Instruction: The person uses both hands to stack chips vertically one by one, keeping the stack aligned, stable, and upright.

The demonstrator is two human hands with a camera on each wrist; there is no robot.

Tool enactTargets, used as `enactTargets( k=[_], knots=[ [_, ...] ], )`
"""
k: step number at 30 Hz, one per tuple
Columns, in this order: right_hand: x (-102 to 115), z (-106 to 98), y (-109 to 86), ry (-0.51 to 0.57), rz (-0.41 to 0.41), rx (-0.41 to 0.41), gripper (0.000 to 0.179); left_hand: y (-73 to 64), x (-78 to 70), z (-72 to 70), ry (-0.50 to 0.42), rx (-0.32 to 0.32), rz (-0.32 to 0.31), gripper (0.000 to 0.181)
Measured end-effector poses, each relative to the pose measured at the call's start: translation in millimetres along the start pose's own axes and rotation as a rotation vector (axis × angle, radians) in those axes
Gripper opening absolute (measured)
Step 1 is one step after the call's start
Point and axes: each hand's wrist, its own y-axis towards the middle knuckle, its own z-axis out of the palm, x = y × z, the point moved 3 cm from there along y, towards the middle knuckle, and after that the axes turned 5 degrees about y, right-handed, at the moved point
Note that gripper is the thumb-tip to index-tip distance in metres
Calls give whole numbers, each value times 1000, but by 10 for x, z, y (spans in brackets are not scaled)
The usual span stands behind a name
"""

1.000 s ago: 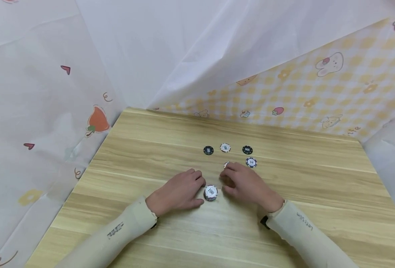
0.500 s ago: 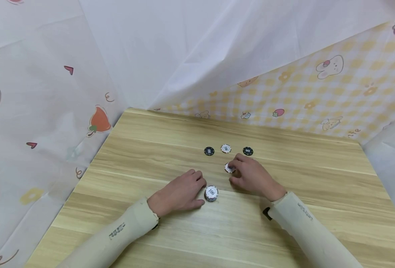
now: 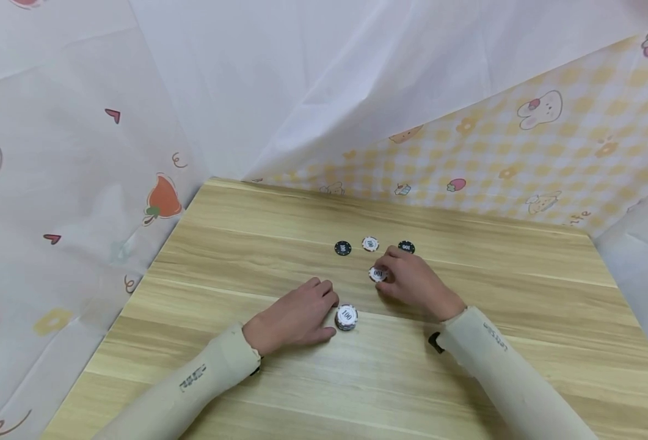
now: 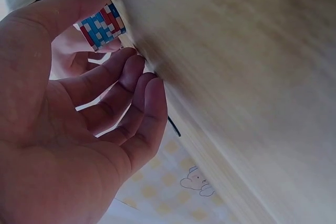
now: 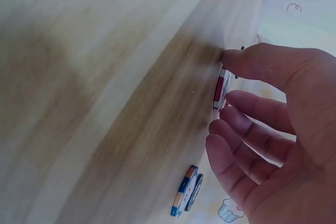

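Lying nearest, and cut off below, are the left sleeve (image 3: 192, 385) and the right sleeve (image 3: 513, 373). Both carry dark print: the left one's is a smudge that cannot be read, the right one's seems to start with "Let" before it blurs. A bit of black strap (image 3: 436, 342) shows under the right cuff.

The left hand (image 3: 293, 315) has its fingers relaxed and slightly bent, holding nothing, just beside the stack of chips (image 3: 346, 317) — whether it touches them I cannot tell. The top chip reads "100"; the left wrist view shows the stack's side in blue, red and white blocks.

Farther off, the right hand (image 3: 414, 282) has its thumb and forefinger bent about a white chip (image 3: 377, 274), flat on the wooden table (image 3: 236, 232), its "100" upside down. I cannot tell whether they pinch it. Only the right wrist view shows a blue and orange chip (image 5: 184, 192), its face too slanted to read.

Behind are a black chip (image 3: 342, 248) and another white chip (image 3: 370, 244), each with "100" turned sideways, then a second black chip (image 3: 406, 246), "100" upside down. Farthest hangs a yellow checked cloth (image 3: 488, 146) with the letters "ife" legible.
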Motion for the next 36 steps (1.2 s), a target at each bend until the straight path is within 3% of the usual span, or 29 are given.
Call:
enactTargets(
  k=[18,36],
  knots=[
    [-78,1,94,23,73,46,37,-2,2,-11,-17,-5,-8,45],
    [-61,10,0,-6,35,12,34,5,6,22,-17,-9,-14,45]
  ],
)
